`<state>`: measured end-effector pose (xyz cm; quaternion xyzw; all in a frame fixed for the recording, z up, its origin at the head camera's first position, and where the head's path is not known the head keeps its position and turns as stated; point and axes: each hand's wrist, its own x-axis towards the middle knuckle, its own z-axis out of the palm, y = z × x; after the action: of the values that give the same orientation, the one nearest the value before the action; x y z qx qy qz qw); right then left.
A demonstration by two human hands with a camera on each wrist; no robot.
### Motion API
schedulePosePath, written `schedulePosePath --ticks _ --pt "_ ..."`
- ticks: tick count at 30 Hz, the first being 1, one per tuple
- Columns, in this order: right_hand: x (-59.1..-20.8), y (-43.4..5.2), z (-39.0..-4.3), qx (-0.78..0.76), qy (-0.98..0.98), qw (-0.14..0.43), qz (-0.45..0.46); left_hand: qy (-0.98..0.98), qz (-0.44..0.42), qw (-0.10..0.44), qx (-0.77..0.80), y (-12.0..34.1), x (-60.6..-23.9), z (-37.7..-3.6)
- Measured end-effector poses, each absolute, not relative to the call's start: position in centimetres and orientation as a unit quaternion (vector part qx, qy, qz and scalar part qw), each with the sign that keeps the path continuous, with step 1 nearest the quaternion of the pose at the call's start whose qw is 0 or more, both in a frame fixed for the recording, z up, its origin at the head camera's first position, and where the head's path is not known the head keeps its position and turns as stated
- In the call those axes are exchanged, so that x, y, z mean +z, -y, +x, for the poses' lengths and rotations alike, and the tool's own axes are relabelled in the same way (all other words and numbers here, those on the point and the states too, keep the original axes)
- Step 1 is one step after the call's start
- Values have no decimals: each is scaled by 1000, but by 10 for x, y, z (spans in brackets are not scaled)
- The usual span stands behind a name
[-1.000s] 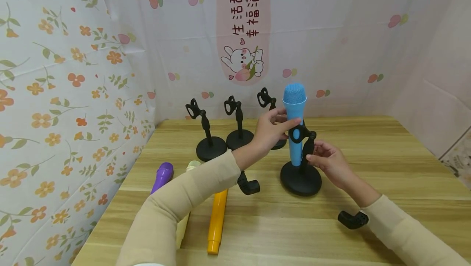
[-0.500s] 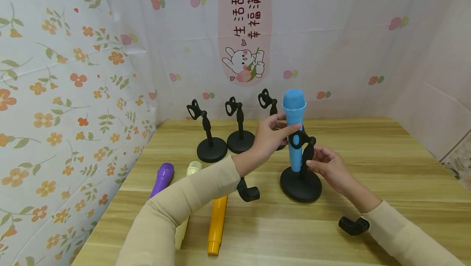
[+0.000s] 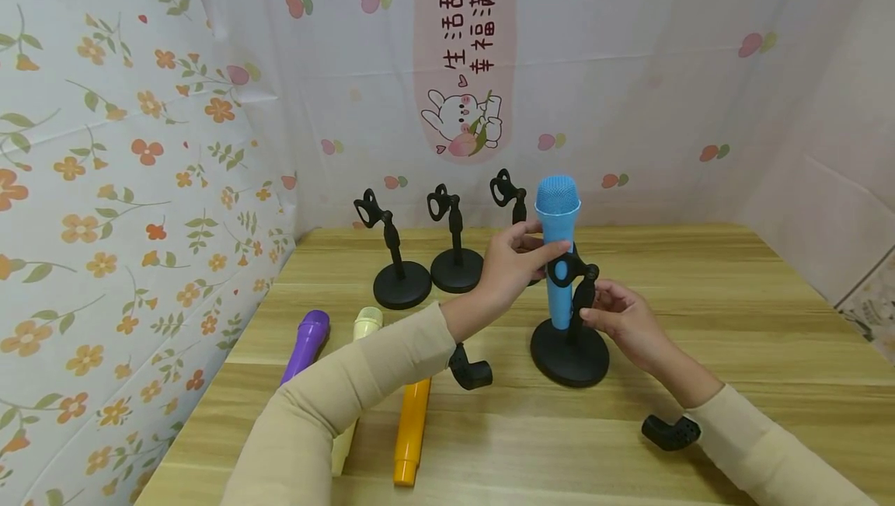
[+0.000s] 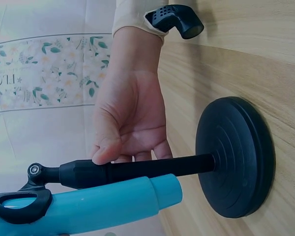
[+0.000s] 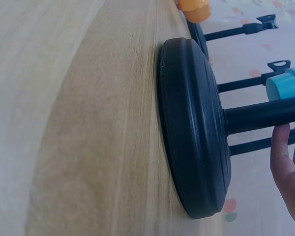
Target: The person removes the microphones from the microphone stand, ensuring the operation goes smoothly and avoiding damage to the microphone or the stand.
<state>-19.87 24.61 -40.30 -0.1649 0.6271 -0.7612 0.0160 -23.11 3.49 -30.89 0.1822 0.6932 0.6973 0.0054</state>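
Observation:
A blue microphone (image 3: 558,214) stands nearly upright through the ring clip of a black microphone stand (image 3: 569,352). My left hand (image 3: 509,259) grips its upper body between thumb and fingers, just under the head. Lower down, my right hand (image 3: 622,318) holds the stand's post from the right side. In the left wrist view the microphone's tail (image 4: 164,191) passes through the clip (image 4: 20,205) and lies alongside the post, while the right hand's thumb (image 4: 107,150) rests on the post. The stand's round base (image 5: 194,128) sits on the table in the right wrist view.
Three more black stands (image 3: 401,284) stand in a row at the back, the rightmost partly behind my left hand. A purple microphone (image 3: 306,347), a cream one (image 3: 367,322) and an orange one (image 3: 412,428) lie at the left, partly under my left sleeve (image 3: 377,366). A patterned curtain rises behind.
The blue microphone, held by my left hand, has come down slightly through the stand's clip. My right hand keeps its hold on the post.

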Motion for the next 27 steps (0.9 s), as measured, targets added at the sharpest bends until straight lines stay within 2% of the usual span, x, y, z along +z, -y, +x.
schedulePosePath --ticks 16,27 --pt "-406 -244 -197 -751 -641 13 -160 -682 191 -3 706 -33 -315 -229" --pt "-404 -243 -197 -737 -657 1 -158 -676 167 0 718 -35 -316 -225"
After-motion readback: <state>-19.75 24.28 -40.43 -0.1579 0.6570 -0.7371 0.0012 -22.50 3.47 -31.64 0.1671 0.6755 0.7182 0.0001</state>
